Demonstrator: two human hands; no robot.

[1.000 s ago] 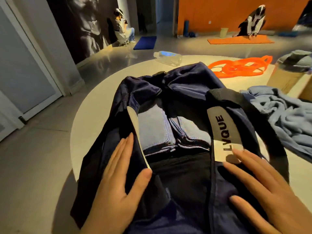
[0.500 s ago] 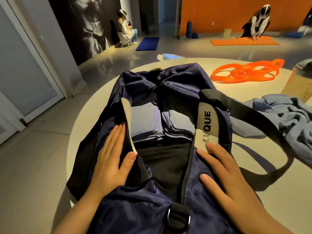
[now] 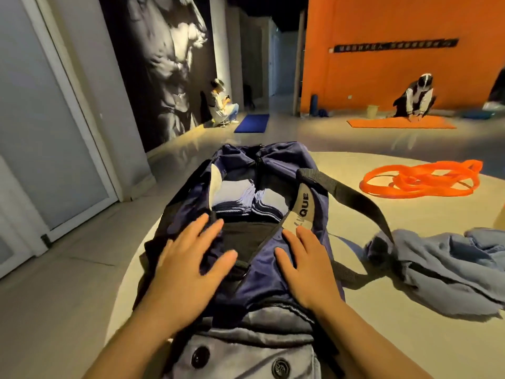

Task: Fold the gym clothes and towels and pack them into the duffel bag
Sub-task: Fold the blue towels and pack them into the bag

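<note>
A navy duffel bag [image 3: 276,157] lies open on a round pale table [image 3: 341,165], its mouth towards me. Inside, two stacks of folded light-blue towels [image 3: 235,195] sit at the far end, with a black garment [image 3: 243,236] in front of them. My left hand [image 3: 188,263] rests flat on the bag's near left flap, fingers spread. On the near right flap my right hand [image 3: 306,272] lies flat, fingertips at the white branded handle wrap [image 3: 302,206]. A crumpled grey-blue garment [image 3: 448,263] lies on the table to the right, over the bag's black strap [image 3: 352,192].
Orange resistance bands [image 3: 420,179] lie coiled at the table's far right. A grey buttoned garment [image 3: 246,354] is at the bottom edge, near my body. Beyond the table are a blue mat [image 3: 252,123], an orange mat [image 3: 401,123] and two people by the walls.
The view has pulled back and lifted, so the bag sits farther from me. Both hands slid towards the bag's near end, and its two flaps have come closer together.
</note>
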